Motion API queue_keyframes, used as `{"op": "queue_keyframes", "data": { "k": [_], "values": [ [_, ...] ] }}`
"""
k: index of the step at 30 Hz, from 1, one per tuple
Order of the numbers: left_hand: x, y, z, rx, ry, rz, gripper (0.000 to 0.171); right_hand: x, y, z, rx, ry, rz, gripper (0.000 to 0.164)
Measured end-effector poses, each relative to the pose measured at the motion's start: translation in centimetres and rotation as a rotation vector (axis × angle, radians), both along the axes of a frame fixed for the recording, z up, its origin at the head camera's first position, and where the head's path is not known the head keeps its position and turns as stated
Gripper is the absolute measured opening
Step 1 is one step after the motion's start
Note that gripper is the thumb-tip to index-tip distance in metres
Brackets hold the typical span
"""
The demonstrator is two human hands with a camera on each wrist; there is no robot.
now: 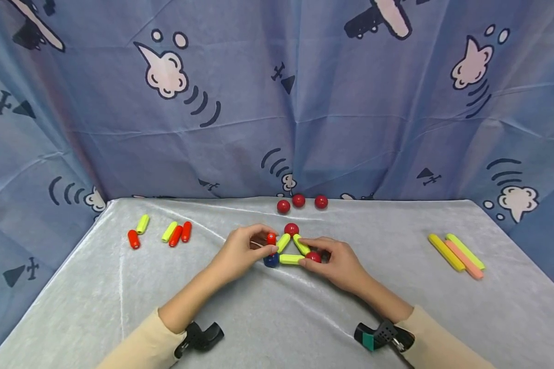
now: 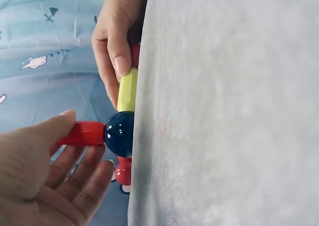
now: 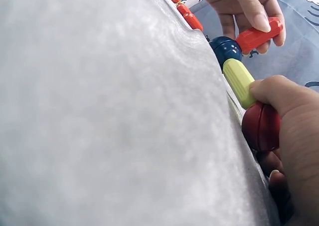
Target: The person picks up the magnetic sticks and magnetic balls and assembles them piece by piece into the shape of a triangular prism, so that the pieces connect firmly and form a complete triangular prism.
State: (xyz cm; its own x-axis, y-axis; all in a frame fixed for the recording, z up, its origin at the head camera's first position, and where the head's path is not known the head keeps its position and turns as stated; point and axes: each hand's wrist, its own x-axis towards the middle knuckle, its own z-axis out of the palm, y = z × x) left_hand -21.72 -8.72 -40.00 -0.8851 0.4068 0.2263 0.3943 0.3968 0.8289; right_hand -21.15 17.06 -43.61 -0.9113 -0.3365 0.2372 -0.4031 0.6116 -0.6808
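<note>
Flat triangle (image 1: 283,242) on counter (image 1: 286,318) looks done: three yellow sticks (image 1: 290,259), blue ball (image 1: 271,261), two red balls (image 1: 292,229). Left hand (image 1: 240,251) pinches red stick (image 1: 271,239), upright on blue ball. Right hand (image 1: 339,264) pinches triangle's corner. Not used yet: spare balls (image 1: 298,200) behind, short sticks (image 1: 176,236) at left, long sticks (image 1: 446,252) at right.

My head camera looks forward and down across the table (image 1: 277,328), taking in its far edge, both far corners and the curtain (image 1: 240,61) behind. My left wrist camera (image 1: 199,338) looks from close by, low and turned sideways, past my left hand (image 1: 242,251) towards my right hand (image 1: 339,264). My right wrist camera (image 1: 384,336), also close, low and tilted, faces back towards the left one. All three share both hands, the blue ball (image 1: 271,261) and the red stick (image 1: 271,239)
</note>
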Motion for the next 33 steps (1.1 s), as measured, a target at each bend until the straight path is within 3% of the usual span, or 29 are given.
{"op": "queue_keyframes", "data": {
  "k": [8,11,15,17,19,21,24,27,31,33],
  "values": [
    [0.0,0.0,-1.2,-0.084,-0.009,0.032,0.021,0.1,-0.1,-0.2,-0.015,0.008,-0.002,0.045],
    [0.0,-0.1,-1.5,-0.116,0.007,0.129,0.022,0.1,-0.1,-0.3,-0.042,0.019,0.031,0.044],
    [-0.3,-0.4,-2.1,-0.151,0.051,0.291,0.026,0.4,0.1,-0.3,-0.082,0.03,0.147,0.033],
    [-0.5,-0.7,-2.5,-0.161,0.061,0.338,0.029,0.5,0.2,-0.2,-0.107,0.054,0.192,0.029],
    [-0.7,-0.9,-2.8,-0.174,0.068,0.359,0.031,0.5,0.2,0.0,-0.108,0.09,0.175,0.029],
    [-0.8,-1.0,-3.0,-0.201,0.071,0.352,0.034,0.4,0.2,0.0,-0.089,0.126,0.117,0.038],
    [-0.9,-0.8,-3.0,-0.239,0.071,0.288,0.045,0.1,0.2,0.1,-0.003,0.123,0.004,0.061],
    [-0.9,-0.5,-3.0,-0.295,0.066,0.202,0.064,0.0,0.4,0.0,0.065,0.101,-0.024,0.079],
    [-0.6,-0.4,-3.0,-0.349,0.041,0.156,0.085,-0.2,0.3,-0.1,0.071,0.107,-0.022,0.076],
    [-0.4,-0.4,-3.0,-0.34,0.023,0.144,0.086,-0.1,0.2,-0.2,0.063,0.105,-0.033,0.071]
  ]
}}
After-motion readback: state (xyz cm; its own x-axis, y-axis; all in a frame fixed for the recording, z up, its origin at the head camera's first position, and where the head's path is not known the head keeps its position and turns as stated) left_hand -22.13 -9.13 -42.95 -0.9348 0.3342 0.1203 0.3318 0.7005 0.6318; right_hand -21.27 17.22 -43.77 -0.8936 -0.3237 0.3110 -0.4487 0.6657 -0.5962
